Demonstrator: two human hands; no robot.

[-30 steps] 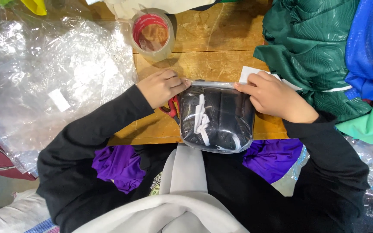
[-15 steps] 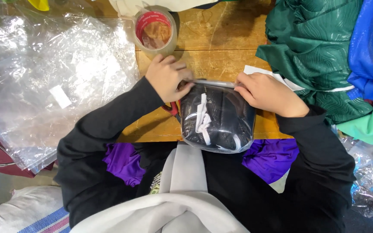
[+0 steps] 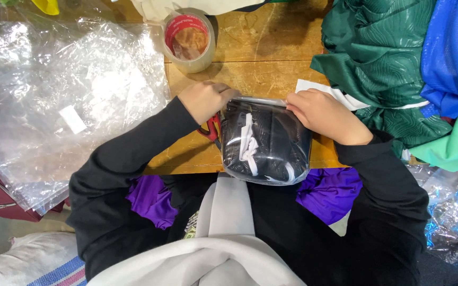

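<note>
1. A glossy clear plastic bag [image 3: 266, 140], stuffed with dark folded cloth and a white strip, bulges like a rounded cushion at the near edge of the wooden table [image 3: 261, 58].
2. The cloth inside looks soft and creased; the plastic over it is stretched smooth and catches the light.
3. Left hand [image 3: 205, 100] sits at the bag's top left corner, fingers curled and pressed together on the bag's upper edge.
4. Right hand [image 3: 322, 114] sits at the top right corner, fingers bent down and pinching the same edge; both hands touch the bag, which lies between them and runs toward the body.
5. Red-handled scissors [image 3: 211, 127] peek out just beside the bag, under the left hand, mostly hidden.
6. A tape roll [image 3: 189, 42], wide with a red inner ring, stands beyond the left hand, apart from it.
7. Crinkled clear plastic sheets [image 3: 64, 100] spread across the left side.
8. Green cloth [image 3: 382, 69] with a wavy pattern piles up right of the right hand, with blue cloth [image 3: 451, 53] beside it; a white paper slip [image 3: 314, 87] lies just beyond the right fingers.
</note>
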